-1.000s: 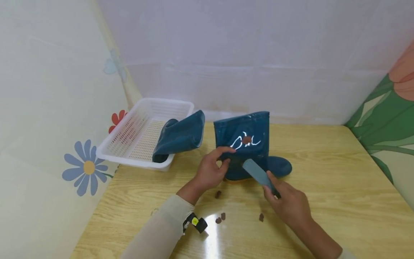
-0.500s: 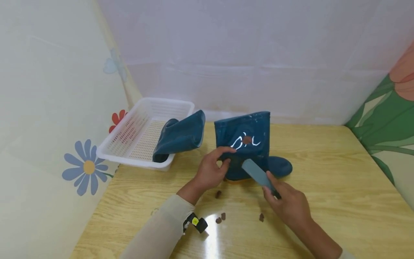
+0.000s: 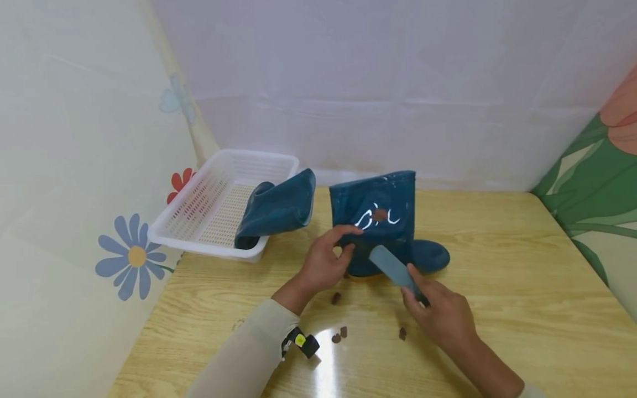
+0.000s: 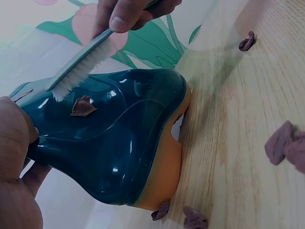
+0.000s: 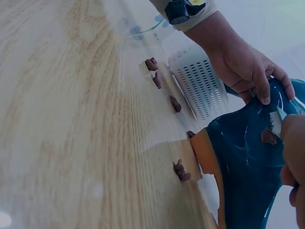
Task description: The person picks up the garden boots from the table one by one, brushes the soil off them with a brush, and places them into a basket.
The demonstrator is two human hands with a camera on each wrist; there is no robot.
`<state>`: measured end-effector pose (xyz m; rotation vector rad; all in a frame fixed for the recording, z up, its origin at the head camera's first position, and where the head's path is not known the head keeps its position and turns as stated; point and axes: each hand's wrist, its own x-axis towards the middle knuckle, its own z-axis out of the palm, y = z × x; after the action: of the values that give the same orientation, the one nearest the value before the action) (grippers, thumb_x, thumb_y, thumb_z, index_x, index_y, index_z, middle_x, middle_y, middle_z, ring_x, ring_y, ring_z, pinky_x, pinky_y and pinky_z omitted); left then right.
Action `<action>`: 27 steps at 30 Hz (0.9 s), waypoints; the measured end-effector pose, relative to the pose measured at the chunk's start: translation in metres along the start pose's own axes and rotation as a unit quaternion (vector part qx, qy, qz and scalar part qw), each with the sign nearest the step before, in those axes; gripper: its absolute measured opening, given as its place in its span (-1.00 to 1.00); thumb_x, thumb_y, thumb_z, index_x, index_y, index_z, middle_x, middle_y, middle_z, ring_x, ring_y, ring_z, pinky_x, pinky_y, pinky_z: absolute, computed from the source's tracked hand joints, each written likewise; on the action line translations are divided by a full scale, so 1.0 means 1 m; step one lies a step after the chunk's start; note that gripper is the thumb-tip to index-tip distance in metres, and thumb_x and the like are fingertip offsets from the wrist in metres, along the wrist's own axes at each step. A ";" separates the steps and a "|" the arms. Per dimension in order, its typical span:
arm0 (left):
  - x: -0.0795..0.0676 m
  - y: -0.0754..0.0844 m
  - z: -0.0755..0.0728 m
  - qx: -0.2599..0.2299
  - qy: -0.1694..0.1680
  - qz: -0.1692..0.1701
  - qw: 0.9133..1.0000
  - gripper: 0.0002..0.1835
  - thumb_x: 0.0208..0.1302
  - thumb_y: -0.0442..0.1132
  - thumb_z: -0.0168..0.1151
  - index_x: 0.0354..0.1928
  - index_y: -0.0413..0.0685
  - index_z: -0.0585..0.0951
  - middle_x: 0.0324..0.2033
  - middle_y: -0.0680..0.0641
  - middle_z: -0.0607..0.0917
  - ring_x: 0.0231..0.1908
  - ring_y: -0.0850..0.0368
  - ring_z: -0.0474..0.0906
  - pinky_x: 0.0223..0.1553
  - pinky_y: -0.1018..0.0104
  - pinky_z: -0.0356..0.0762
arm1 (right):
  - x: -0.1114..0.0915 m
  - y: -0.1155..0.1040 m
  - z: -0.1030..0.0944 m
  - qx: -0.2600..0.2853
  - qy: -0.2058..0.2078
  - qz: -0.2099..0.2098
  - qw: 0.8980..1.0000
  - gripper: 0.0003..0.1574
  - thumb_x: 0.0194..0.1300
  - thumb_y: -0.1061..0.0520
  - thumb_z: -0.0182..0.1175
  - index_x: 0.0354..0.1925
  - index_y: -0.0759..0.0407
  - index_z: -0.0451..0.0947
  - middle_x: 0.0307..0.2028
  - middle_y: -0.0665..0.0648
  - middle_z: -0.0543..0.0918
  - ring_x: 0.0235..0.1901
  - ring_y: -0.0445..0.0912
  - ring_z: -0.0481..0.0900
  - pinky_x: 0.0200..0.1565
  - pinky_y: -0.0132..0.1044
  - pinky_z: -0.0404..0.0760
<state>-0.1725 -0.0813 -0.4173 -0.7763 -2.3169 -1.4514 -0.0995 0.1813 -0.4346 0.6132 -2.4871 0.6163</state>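
A glossy dark-blue rubber boot [image 3: 370,193] with an orange sole [image 4: 164,176] stands on the table, its toe toward the right. My left hand [image 3: 324,261] pinches the near left side of its shaft between thumb and fingers. The right hand [image 3: 445,314] grips a blue-green brush [image 3: 390,266]. In the left wrist view its white bristles [image 4: 78,76] face the boot, close beside a brown clump [image 4: 83,106] stuck there. Higher on the shaft sits another brown clump [image 3: 380,214]. The brush hides part of the lower shaft in the head view.
At the back left, a white perforated basket [image 3: 164,239] holds a second blue boot [image 3: 276,207], whose shaft leans out over the rim. Several brown clumps [image 3: 343,331] lie on the wooden table [image 3: 522,287] in front of the boot. A pale cloth wall [image 3: 398,127] rises behind.
The right hand and brush have shifted slightly left across the boot. The left hand and both boots stay where they were.
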 end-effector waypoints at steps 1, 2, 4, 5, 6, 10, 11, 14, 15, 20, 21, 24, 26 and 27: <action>0.000 0.000 0.000 0.001 0.000 0.000 1.000 -0.58 0.38 -0.52 0.19 0.18 0.05 0.59 0.08 0.02 0.66 -0.18 0.16 0.53 -0.30 0.06 0.59 | 0.000 0.000 0.000 -0.001 -0.001 0.004 1.000 -0.31 0.17 0.19 0.48 0.27 0.23 0.60 -0.47 0.00 0.60 -0.57 -0.28 0.32 -0.59 -0.41 0.31; 0.000 0.001 0.000 0.002 0.000 0.000 1.000 -0.58 0.38 -0.52 0.19 0.18 0.05 0.59 0.07 0.01 0.66 -0.20 0.16 0.52 -0.31 0.06 0.58 | 0.000 0.000 0.000 -0.005 -0.005 0.008 1.000 -0.32 0.18 0.18 0.48 0.28 0.23 0.60 -0.48 -0.01 0.59 -0.57 -0.28 0.32 -0.58 -0.40 0.30; 0.000 0.001 0.000 0.005 -0.001 0.001 1.000 -0.58 0.38 -0.52 0.19 0.18 0.04 0.59 0.07 0.01 0.67 -0.20 0.16 0.52 -0.31 0.06 0.59 | -0.001 0.000 0.001 -0.013 -0.015 0.017 1.000 -0.32 0.19 0.16 0.48 0.28 0.20 0.60 -0.48 -0.03 0.58 -0.57 -0.28 0.31 -0.58 -0.40 0.29; 0.000 0.002 0.000 0.006 -0.001 0.001 1.000 -0.58 0.38 -0.51 0.19 0.18 0.04 0.59 0.06 0.00 0.66 -0.21 0.16 0.52 -0.33 0.06 0.58 | -0.002 0.000 0.001 -0.014 -0.016 0.017 1.000 -0.33 0.19 0.16 0.48 0.27 0.20 0.61 -0.47 -0.02 0.61 -0.57 -0.28 0.32 -0.58 -0.40 0.29; 0.000 0.002 0.000 0.006 -0.001 0.001 1.000 -0.58 0.38 -0.51 0.19 0.18 0.03 0.59 0.06 0.00 0.67 -0.21 0.16 0.52 -0.32 0.04 0.59 | -0.003 0.001 0.001 -0.015 -0.017 0.014 1.000 -0.33 0.18 0.16 0.48 0.27 0.20 0.62 -0.45 -0.01 0.63 -0.57 -0.28 0.33 -0.58 -0.40 0.30; 0.000 0.001 0.000 0.007 0.002 0.001 1.000 -0.59 0.38 -0.51 0.19 0.17 0.03 0.59 0.06 0.00 0.67 -0.21 0.15 0.53 -0.32 0.01 0.60 | -0.005 0.003 0.000 -0.010 -0.005 0.002 1.000 -0.32 0.14 0.18 0.49 0.25 0.22 0.63 -0.37 0.08 0.73 -0.55 -0.26 0.42 -0.58 -0.38 0.37; 0.000 0.001 0.000 0.006 0.003 -0.001 1.000 -0.59 0.38 -0.51 0.19 0.17 0.04 0.59 0.06 0.00 0.67 -0.21 0.15 0.53 -0.32 0.02 0.60 | -0.005 0.003 0.000 -0.008 -0.001 0.002 1.000 -0.32 0.14 0.18 0.49 0.25 0.23 0.62 -0.36 0.10 0.73 -0.55 -0.25 0.42 -0.58 -0.38 0.38; 0.000 0.002 0.000 0.005 0.003 -0.006 1.000 -0.59 0.39 -0.50 0.19 0.18 0.05 0.59 0.05 0.01 0.66 -0.22 0.15 0.52 -0.34 0.05 0.59 | -0.004 0.004 -0.001 -0.003 0.008 0.006 1.000 -0.31 0.14 0.19 0.49 0.25 0.25 0.61 -0.36 0.12 0.73 -0.55 -0.24 0.41 -0.58 -0.37 0.37; 0.000 0.002 0.000 0.006 0.002 -0.008 1.000 -0.58 0.39 -0.50 0.19 0.18 0.06 0.59 0.05 0.01 0.66 -0.21 0.15 0.52 -0.33 0.06 0.59 | -0.004 0.005 -0.001 -0.003 0.009 0.006 1.000 -0.31 0.14 0.19 0.49 0.26 0.25 0.61 -0.37 0.11 0.72 -0.56 -0.25 0.40 -0.58 -0.37 0.36; -0.001 0.002 0.000 0.006 -0.001 -0.009 1.000 -0.59 0.40 -0.49 0.19 0.18 0.06 0.59 0.06 0.00 0.66 -0.22 0.15 0.52 -0.35 0.06 0.59 | -0.006 0.008 0.004 -0.006 0.008 -0.006 1.000 -0.33 0.10 0.19 0.49 0.21 0.25 0.64 -0.43 0.08 0.70 -0.59 -0.27 0.35 -0.61 -0.40 0.31; -0.001 0.002 0.000 0.005 -0.001 -0.009 1.000 -0.59 0.39 -0.49 0.19 0.18 0.05 0.59 0.06 0.00 0.66 -0.21 0.14 0.53 -0.34 0.05 0.59 | -0.007 0.009 0.005 -0.005 0.010 -0.010 1.000 -0.33 0.10 0.19 0.49 0.20 0.26 0.65 -0.44 0.07 0.69 -0.59 -0.27 0.35 -0.61 -0.40 0.32; -0.001 0.003 -0.001 0.005 0.000 -0.008 1.000 -0.59 0.39 -0.49 0.19 0.18 0.05 0.59 0.07 0.00 0.66 -0.20 0.14 0.53 -0.33 0.10 0.60 | -0.008 0.010 0.006 0.000 0.017 -0.018 1.000 -0.34 0.08 0.19 0.49 0.19 0.27 0.66 -0.43 0.08 0.71 -0.58 -0.28 0.38 -0.61 -0.40 0.35; -0.001 0.002 -0.001 0.006 0.000 -0.009 1.000 -0.59 0.39 -0.49 0.20 0.18 0.05 0.59 0.08 0.01 0.66 -0.18 0.15 0.53 -0.30 0.15 0.59 | -0.008 0.010 0.005 0.007 0.023 -0.021 0.999 -0.34 0.09 0.20 0.48 0.19 0.28 0.65 -0.43 0.10 0.71 -0.58 -0.27 0.40 -0.61 -0.39 0.37; -0.001 0.002 -0.001 0.006 0.000 -0.009 1.000 -0.59 0.39 -0.50 0.20 0.18 0.05 0.59 0.07 0.01 0.66 -0.18 0.15 0.53 -0.31 0.17 0.59 | -0.008 0.011 0.004 0.010 0.027 -0.022 0.999 -0.34 0.09 0.21 0.48 0.20 0.29 0.65 -0.41 0.12 0.72 -0.58 -0.26 0.42 -0.61 -0.38 0.39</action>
<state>-0.1707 -0.0812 -0.4156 -0.7554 -2.3357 -1.4442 -0.1005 0.1898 -0.4454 0.6480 -2.4129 0.6342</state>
